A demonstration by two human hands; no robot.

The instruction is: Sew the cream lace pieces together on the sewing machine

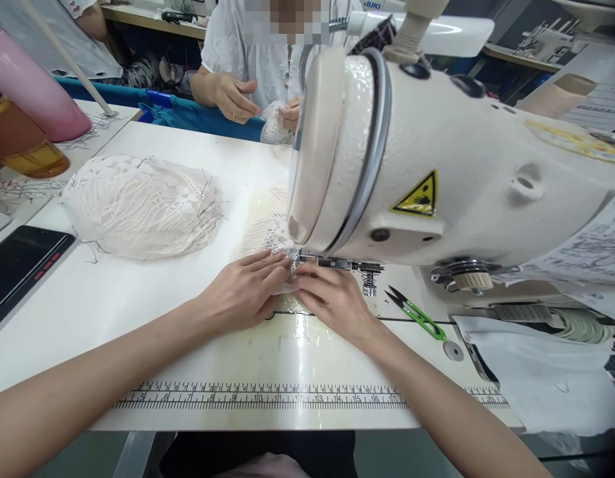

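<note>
My left hand [248,289] lies flat on the white table, fingers stretched toward the needle area and pressing a small white lace piece [282,252]. From the other side my right hand [332,299] rests on the same lace, fingers together and flat, just below the presser foot [312,260]. A cream sewing machine [437,172] towers over both hands. The lace runs under the machine head and is partly hidden.
A heap of white lace pieces [143,206] lies at the left. Green thread snips [417,312] sit right of my hands. A dark phone [18,265], an amber bottle [18,143] and a pink bottle [33,86] are far left. Another person's hands [238,96] handle lace beyond the table. A ruler strip [307,396] marks the front edge.
</note>
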